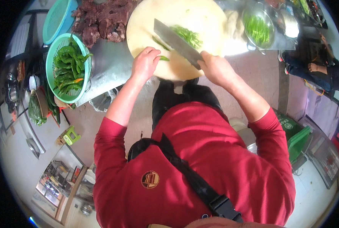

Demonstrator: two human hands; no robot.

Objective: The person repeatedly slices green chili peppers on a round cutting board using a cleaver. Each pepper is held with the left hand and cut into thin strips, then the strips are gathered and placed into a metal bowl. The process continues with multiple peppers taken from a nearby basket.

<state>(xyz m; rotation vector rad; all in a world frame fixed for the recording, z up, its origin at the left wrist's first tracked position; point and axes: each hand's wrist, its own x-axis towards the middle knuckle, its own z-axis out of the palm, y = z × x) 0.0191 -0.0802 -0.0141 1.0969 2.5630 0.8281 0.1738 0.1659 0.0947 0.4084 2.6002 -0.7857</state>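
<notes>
A round pale cutting board (146, 22) lies on the metal counter in front of me. My right hand (218, 70) is closed around the handle of a broad-bladed cleaver (177, 42), its blade slanting up and left across the board. My left hand (144, 64) is at the board's near left edge, fingers bent together on a green chili pepper (163, 58) whose end sticks out past them. Another length of green pepper (160, 43) lies along the blade's left side. Beyond the blade sits a small heap of sliced green pepper (187, 36).
A teal basket of whole green peppers (70, 68) stands left, near a blue basket (59, 21) and dark red meat chunks (101, 19). On the right is a metal bowl of cut green pepper (258, 29). Another person's arm (318, 68) shows at far right; a green bin (299, 142) stands below.
</notes>
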